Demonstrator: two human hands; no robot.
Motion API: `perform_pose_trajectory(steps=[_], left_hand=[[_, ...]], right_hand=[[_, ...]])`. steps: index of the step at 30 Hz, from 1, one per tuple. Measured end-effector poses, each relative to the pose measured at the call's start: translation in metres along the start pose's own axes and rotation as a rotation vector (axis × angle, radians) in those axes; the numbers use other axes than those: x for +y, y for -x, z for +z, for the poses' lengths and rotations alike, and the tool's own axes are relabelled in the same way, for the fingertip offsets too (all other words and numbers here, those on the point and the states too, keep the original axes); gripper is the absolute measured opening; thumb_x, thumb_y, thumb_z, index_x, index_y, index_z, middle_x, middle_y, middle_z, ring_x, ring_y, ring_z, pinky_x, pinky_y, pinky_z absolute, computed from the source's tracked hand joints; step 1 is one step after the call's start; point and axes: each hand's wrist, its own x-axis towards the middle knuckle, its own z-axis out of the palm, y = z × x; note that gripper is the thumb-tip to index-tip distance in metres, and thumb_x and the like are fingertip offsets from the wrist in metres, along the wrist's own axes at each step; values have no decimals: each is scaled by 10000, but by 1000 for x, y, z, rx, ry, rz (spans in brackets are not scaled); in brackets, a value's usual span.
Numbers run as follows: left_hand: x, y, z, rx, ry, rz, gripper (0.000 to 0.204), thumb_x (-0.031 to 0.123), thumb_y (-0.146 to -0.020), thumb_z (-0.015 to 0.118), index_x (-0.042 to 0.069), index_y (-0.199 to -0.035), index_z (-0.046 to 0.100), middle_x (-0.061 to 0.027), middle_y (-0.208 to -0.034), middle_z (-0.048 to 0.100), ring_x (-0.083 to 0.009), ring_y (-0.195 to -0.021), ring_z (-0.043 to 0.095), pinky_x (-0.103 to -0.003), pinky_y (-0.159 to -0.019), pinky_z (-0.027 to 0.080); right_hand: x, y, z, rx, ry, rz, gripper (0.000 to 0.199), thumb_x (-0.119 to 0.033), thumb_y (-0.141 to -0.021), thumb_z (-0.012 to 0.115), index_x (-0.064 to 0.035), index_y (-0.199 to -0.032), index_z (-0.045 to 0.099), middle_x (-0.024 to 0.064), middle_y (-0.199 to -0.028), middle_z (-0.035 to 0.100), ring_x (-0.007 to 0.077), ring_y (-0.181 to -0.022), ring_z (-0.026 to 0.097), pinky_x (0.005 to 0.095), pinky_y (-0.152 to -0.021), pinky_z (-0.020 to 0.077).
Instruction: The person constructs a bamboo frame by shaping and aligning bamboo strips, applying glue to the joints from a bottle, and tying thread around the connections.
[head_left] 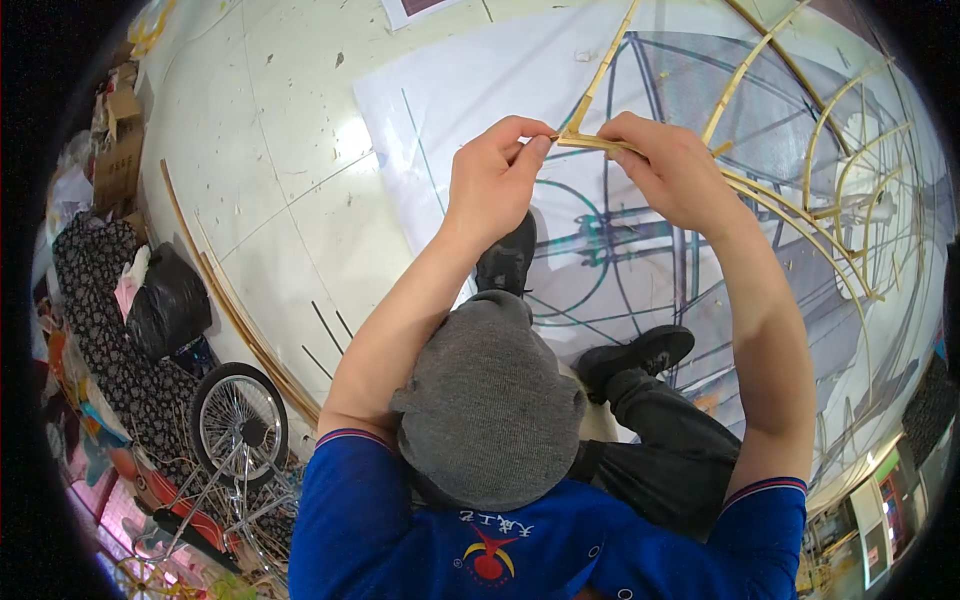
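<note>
In front of me is a joint where two pale bamboo strips meet, one bamboo strip [601, 78] rising away from me and a short crosspiece [584, 141] running to the right. My left hand [492, 182] is closed in a pinch, thumb against forefinger, at the left end of this joint. My right hand [678, 172] grips the crosspiece from the other side with thumb and fingers. Part of the strip is hidden behind the right fingers. Curved bamboo ribs of a larger frame [795, 213] spread out to the right of that hand.
A large paper sheet with line drawings [425, 90] lies on the tiled floor under the frame. Long strips [235, 310] lie along the left, beside a spoked wheel [239, 425], a black plastic bag [168, 303] and a cardboard box [118, 150]. My shoes [636, 360] rest on the drawing.
</note>
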Motion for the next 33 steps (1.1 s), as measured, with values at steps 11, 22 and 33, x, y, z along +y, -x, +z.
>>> perform_pose_trajectory(steps=[11, 22, 33], left_hand=[[-28, -19, 14, -222, 450, -205, 145, 132, -1019, 622, 42, -1119, 675, 83, -669, 501, -25, -544, 362, -220, -492, 265], [-36, -2, 24, -381, 780, -402, 169, 206, -1045, 592, 52, -1053, 661, 91, -604, 360, -42, -517, 274, -239, -482, 233], [-33, 15, 32, -193, 395, -112, 252, 239, -1068, 572, 23, -1106, 697, 72, -636, 449, -39, -575, 358, -229, -525, 307]], right_hand=[[-4, 4, 3, -30, 33, 23, 144, -117, -967, 576, -66, -1095, 619, 166, -902, 689, 400, -845, 655, 492, -734, 504], [2, 7, 13, -40, 44, 23, 156, -114, -964, 575, -71, -1106, 623, 160, -901, 690, 397, -844, 658, 490, -726, 507], [5, 6, 20, 34, 73, -23, 166, -82, -976, 588, -48, -1128, 645, 157, -911, 688, 358, -836, 672, 416, -729, 520]])
